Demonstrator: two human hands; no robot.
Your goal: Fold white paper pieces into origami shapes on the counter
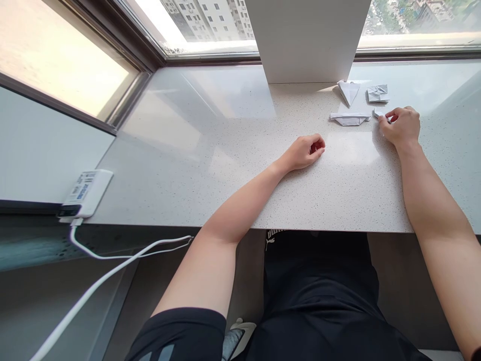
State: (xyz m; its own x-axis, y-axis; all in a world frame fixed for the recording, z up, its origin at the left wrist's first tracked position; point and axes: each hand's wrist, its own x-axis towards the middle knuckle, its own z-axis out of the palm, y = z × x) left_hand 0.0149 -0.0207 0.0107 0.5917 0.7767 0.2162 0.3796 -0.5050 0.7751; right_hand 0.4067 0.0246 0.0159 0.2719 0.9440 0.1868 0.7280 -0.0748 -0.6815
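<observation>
My right hand (401, 125) is at the right of the speckled white counter, its fingers closed on a small folded paper (380, 114) that rests on the surface and is partly covered by them. Just left of it lies a boat-shaped folded paper (350, 119). Behind are a pointed triangular paper (349, 92) and a square folded paper (378, 93). My left hand (307, 151) rests on the counter in front and to the left of the papers, touching none of them. Its fingers are curled together, and nothing shows between them.
A white power bank (87, 193) with a white cable (101, 281) sits at the counter's left front corner. The counter (180, 165) ends at windows behind and a white pillar (308, 40). My lap is below the front edge.
</observation>
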